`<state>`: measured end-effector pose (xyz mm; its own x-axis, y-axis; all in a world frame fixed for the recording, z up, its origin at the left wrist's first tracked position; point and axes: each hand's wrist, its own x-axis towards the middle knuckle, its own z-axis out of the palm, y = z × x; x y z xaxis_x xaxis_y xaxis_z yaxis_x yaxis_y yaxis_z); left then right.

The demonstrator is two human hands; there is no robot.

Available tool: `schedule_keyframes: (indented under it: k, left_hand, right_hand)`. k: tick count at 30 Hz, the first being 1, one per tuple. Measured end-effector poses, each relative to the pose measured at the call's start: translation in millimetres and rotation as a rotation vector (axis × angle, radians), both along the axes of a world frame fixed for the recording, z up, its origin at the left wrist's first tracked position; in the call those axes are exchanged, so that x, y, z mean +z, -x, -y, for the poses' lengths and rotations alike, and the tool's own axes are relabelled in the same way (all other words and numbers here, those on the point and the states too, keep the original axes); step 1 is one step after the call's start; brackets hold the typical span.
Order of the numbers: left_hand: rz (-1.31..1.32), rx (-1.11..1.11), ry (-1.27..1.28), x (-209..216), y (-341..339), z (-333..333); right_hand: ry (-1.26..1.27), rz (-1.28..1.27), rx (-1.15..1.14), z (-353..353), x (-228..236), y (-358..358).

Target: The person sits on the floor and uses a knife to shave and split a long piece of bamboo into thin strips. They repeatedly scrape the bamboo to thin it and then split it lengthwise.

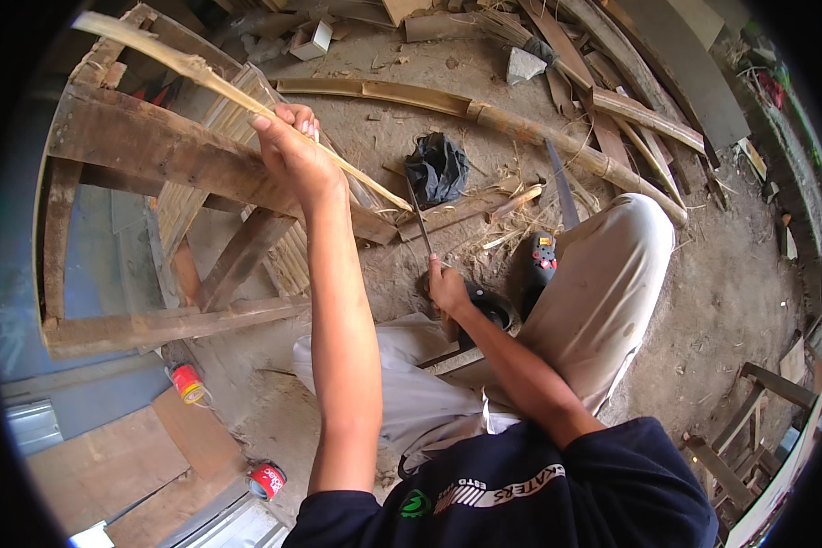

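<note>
A long pale bamboo strip (224, 87) slants from the upper left down toward the middle, and my left hand (301, 157) is closed around it. Its lower end meets the blade of a knife (421, 217), whose handle sits in my closed right hand (447, 289) between my knees. Whether the blade is pressing into the strip or only touching it, I cannot tell. Just beyond the blade tip lies a crumpled black plastic bag (437, 169). Short pieces of wood and pale shavings (507, 236) are scattered beside it.
A rough wooden frame (155, 151) stands at the left. Across the far ground runs a split bamboo pole (521, 128), with a long metal blade (562, 187) near my knee. Planks (603, 110) pile up at the far right; red cans (189, 384) sit lower left.
</note>
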<state>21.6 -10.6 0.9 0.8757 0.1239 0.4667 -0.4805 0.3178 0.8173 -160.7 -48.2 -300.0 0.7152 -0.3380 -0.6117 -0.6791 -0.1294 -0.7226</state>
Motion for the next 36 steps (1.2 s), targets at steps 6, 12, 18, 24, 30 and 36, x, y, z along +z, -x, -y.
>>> schedule_keyframes:
  k: [6,12,18,24,30,36]
  left_hand:
    - [0.047,-0.073,-0.032,-4.2,-8.6,0.4]
    - [-0.066,-0.163,-0.065,5.0,-3.4,5.3]
    - [0.160,-0.429,0.041,106.5,4.3,2.1]
    - [-0.077,-0.767,-0.080,131.8,20.8,-10.6]
    - [-0.360,-0.712,-0.160,85.0,14.8,-8.5]
    - [-0.441,-0.691,-0.081,54.2,11.7,5.4]
  right_hand:
    - [0.044,-0.143,-0.037,-1.9,-15.8,0.2]
    - [0.199,-0.122,0.079,6.1,-5.4,14.5]
    - [0.192,-0.108,0.041,13.9,-26.5,21.5]
    - [0.065,0.085,-0.317,32.2,-35.9,4.2]
    - [-0.493,0.354,-0.455,38.8,103.9,0.0]
    - [-0.502,0.710,-0.370,5.2,204.4,28.2]
